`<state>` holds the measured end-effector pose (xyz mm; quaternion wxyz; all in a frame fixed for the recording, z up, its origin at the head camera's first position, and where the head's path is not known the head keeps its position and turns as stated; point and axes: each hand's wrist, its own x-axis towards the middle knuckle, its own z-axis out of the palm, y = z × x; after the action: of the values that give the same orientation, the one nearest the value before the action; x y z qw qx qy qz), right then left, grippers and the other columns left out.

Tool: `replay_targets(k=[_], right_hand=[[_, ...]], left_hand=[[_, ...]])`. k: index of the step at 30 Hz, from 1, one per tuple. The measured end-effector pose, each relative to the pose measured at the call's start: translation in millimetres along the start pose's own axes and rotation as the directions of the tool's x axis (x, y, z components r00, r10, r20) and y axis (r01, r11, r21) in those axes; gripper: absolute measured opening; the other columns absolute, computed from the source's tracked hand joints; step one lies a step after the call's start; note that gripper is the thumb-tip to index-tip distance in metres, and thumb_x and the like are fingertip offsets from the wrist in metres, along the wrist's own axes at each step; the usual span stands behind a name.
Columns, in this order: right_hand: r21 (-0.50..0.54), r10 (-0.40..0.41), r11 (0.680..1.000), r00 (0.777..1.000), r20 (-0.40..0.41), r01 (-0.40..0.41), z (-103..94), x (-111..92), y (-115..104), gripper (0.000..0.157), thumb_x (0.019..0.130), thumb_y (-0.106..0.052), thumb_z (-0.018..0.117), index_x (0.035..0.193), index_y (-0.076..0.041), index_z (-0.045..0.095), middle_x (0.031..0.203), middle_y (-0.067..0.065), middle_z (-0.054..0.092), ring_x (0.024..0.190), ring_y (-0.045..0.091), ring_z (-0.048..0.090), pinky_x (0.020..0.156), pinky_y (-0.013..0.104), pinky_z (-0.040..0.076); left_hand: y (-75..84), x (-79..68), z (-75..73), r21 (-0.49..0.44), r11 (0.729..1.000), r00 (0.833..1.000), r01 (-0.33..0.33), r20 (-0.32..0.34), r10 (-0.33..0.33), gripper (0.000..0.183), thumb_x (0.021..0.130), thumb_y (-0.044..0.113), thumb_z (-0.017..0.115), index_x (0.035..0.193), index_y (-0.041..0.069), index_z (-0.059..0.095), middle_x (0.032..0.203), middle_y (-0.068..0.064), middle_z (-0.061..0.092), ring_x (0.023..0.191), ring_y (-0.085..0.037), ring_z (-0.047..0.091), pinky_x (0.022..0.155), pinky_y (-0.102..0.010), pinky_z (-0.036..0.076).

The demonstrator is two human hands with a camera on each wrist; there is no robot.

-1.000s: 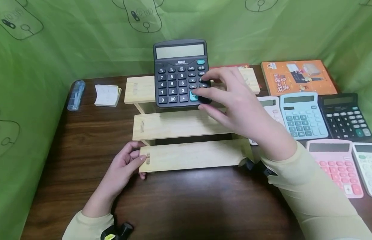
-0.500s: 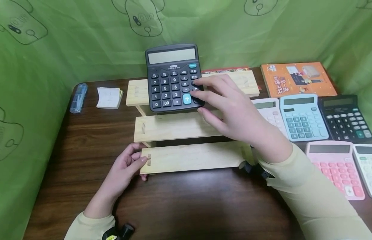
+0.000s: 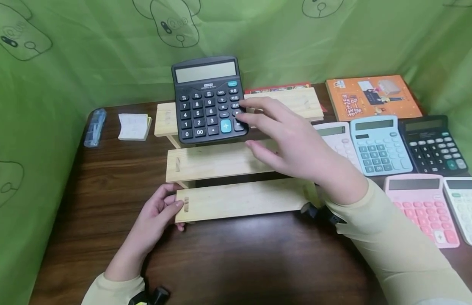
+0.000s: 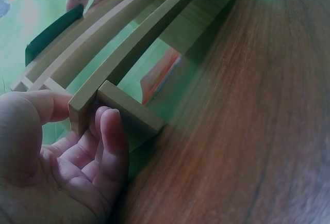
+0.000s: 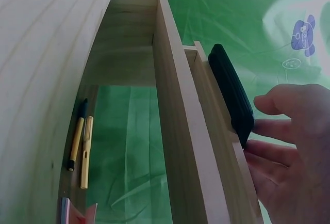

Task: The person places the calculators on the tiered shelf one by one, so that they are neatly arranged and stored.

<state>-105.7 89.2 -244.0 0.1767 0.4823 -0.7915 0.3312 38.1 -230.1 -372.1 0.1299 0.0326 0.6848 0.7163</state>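
Note:
A black calculator [image 3: 210, 99] with a turquoise plus key rests on the top tier of a three-tier wooden shelf [image 3: 239, 201], left of its middle. My right hand [image 3: 293, 137] is at the calculator's right edge, index and middle fingertips against it by the right-hand keys. Its thumb stays apart, over the middle tier; the right wrist view shows this gap to the dark calculator [image 5: 229, 92] too. With thumb and fingers, my left hand [image 3: 155, 218] grips the left end of the lowest board. In the left wrist view that board end [image 4: 85, 108] sits between thumb and fingers.
To the right lie a blue calculator [image 3: 382, 146], another black one [image 3: 431, 146], a pink one [image 3: 420, 207] and white ones. An orange book [image 3: 373, 97] is behind them. At left are a notepad [image 3: 133, 127] and a clear blue case [image 3: 95, 127]. Pens [image 5: 85, 152] show beneath the shelf.
The calculator has slid left along the top tier, and my right hand has moved left with it. The right thumb now stands farther from the calculator. My left hand keeps its grip on the board.

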Motion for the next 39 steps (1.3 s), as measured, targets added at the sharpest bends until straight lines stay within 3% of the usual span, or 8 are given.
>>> replay_targets(k=[5, 9, 15, 19, 24, 29, 39], right_hand=[[-0.009, 0.021, 1.000, 0.998, 0.058, -0.020, -1.3, -2.3, 2.7, 0.044, 0.089, -0.016, 0.067, 0.131, -0.006, 0.059, 0.140, 0.009, 0.049, 0.126, 0.024, 0.049, 0.099, 0.039, 0.045], [-0.018, 0.083, 0.997, 0.989, 0.125, -0.082, -4.7, -5.8, 3.7, 0.050, 0.091, -0.021, 0.067, 0.137, -0.010, 0.054, 0.143, 0.004, 0.047, 0.124, 0.020, 0.050, 0.099, 0.038, 0.045], [-0.112, 0.159, 0.984, 0.964, 0.214, -0.137, -20.5, -19.6, 8.8, 0.056, 0.091, -0.027, 0.067, 0.141, -0.007, 0.049, 0.146, 0.007, 0.044, 0.135, 0.024, 0.038, 0.113, 0.045, 0.029], [-0.203, 0.188, 0.968, 0.959, 0.213, -0.145, -33.5, -30.8, 11.5, 0.061, 0.091, -0.028, 0.067, 0.143, -0.006, 0.045, 0.151, 0.007, 0.039, 0.141, 0.025, 0.030, 0.117, 0.045, 0.018], [-0.281, 0.224, 0.946, 0.951, 0.213, -0.160, -47.7, -44.8, 12.0, 0.069, 0.089, -0.027, 0.068, 0.148, -0.006, 0.038, 0.155, 0.007, 0.032, 0.144, 0.024, 0.024, 0.119, 0.043, 0.013], [-0.277, 0.221, 0.947, 0.957, 0.189, -0.164, -54.1, -51.4, 14.9, 0.069, 0.088, -0.023, 0.070, 0.147, -0.004, 0.039, 0.154, 0.009, 0.032, 0.143, 0.026, 0.025, 0.118, 0.042, 0.015], [-0.307, 0.204, 0.940, 0.968, 0.146, -0.152, -52.4, -54.5, 19.9, 0.062, 0.088, -0.022, 0.068, 0.142, -0.002, 0.046, 0.151, 0.010, 0.039, 0.140, 0.027, 0.034, 0.117, 0.043, 0.020]], left_hand=[[-0.2, -3.2, -1.2, 0.015, 1.000, 1.000, 0.013, -0.005, -0.013, 0.029, 0.102, 0.008, 0.049, 0.128, 0.000, 0.038, 0.098, -0.022, 0.064, 0.056, -0.028, 0.059, 0.050, -0.043, 0.055], [1.7, -7.8, -3.4, 0.032, 0.999, 1.000, 0.026, -0.016, -0.026, 0.029, 0.102, 0.008, 0.049, 0.128, 0.002, 0.039, 0.101, -0.023, 0.064, 0.060, -0.028, 0.061, 0.050, -0.043, 0.055], [4.4, -7.8, -2.6, 0.031, 0.999, 1.000, 0.024, -0.005, -0.024, 0.028, 0.102, 0.007, 0.048, 0.127, 0.000, 0.038, 0.097, -0.022, 0.064, 0.057, -0.026, 0.061, 0.050, -0.043, 0.055], [7.6, -4.9, -1.9, 0.042, 0.999, 1.000, 0.008, -0.005, -0.007, 0.028, 0.102, 0.007, 0.048, 0.126, -0.002, 0.039, 0.098, -0.022, 0.065, 0.060, -0.025, 0.062, 0.049, -0.043, 0.055], [10.1, -4.2, -2.1, 0.039, 0.999, 1.000, 0.006, -0.010, -0.005, 0.027, 0.102, 0.008, 0.048, 0.126, -0.002, 0.039, 0.100, -0.022, 0.064, 0.071, -0.025, 0.065, 0.050, -0.045, 0.055], [6.8, -4.1, -2.6, 0.032, 0.999, 1.000, 0.007, -0.020, -0.006, 0.027, 0.102, 0.008, 0.048, 0.125, -0.002, 0.038, 0.100, -0.022, 0.064, 0.074, -0.025, 0.065, 0.050, -0.045, 0.055], [0.5, 2.0, -1.2, 0.017, 1.000, 1.000, 0.008, 0.023, -0.008, 0.028, 0.103, 0.009, 0.046, 0.127, -0.002, 0.037, 0.103, -0.024, 0.063, 0.077, -0.026, 0.066, 0.052, -0.047, 0.056]])
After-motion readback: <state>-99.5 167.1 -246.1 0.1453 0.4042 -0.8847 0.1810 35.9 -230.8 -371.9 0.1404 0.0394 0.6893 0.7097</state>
